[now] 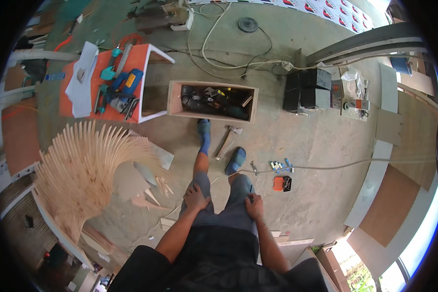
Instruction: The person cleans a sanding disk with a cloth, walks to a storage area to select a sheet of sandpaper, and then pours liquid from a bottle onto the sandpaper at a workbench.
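Note:
My left hand [196, 197] rests on my left thigh, fingers spread over the grey shorts [202, 182]. On the other leg lies my right hand [254, 206], its fingers laid against the cloth and partly hard to see. Neither hand holds a thing. Beyond my feet stands a long wooden box [173, 104] with wrenches, pliers and other dark tools inside. A hatchet or hammer [226, 142] with a wooden handle lies on the floor between the box and my right slipper [236, 159]. Right of that slipper are a small orange and black case [282, 183] and several blue-and-white pieces [281, 165].
At left, an orange-topped table [140, 58] carries power tools and white sheets. Below it spreads a fan-shaped wooden slat piece [78, 175]. Black boxes [309, 87] stand at right. Cables [340, 165] cross the floor; boards [389, 204] line the right side.

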The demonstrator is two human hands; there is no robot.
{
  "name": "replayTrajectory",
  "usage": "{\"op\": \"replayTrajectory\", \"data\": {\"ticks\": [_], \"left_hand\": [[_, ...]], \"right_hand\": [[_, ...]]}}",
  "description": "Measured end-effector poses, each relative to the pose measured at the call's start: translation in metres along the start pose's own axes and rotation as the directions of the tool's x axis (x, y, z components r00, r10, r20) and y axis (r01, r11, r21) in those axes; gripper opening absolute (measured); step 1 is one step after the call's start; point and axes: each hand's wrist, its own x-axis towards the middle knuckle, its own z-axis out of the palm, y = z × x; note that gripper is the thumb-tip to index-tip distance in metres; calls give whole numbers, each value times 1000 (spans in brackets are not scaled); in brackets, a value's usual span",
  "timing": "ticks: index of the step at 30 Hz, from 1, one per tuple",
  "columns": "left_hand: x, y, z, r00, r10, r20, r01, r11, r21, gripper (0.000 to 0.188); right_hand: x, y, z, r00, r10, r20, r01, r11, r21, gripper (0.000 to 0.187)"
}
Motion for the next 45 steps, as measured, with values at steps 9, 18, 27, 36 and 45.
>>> {"op": "replayTrajectory", "data": {"ticks": [9, 18, 27, 36, 45], "left_hand": [[92, -7, -93, 993, -8, -122, -2, 997, -80, 112], [132, -18, -131, 993, 14, -118, -29, 992, -124, 102], [138, -30, -120, 993, 19, -116, -36, 988, -148, 90], [135, -34, -119, 996, 32, -86, -50, 975, -215, 86], [116, -104, -137, 998, 5, -60, -42, 758, -650, 51]], "right_hand": [[57, -95, 29, 927, 370, 62, -375, 922, 95, 29], [142, -114, 73, 853, 396, 340, -515, 746, 423, 23], [155, -201, 70, 861, 314, 401, -501, 659, 561, 19], [118, -176, 55, 839, 341, 423, -500, 790, 355, 23], [94, -188, -21, 888, 320, 331, -433, 824, 366, 24]]}}
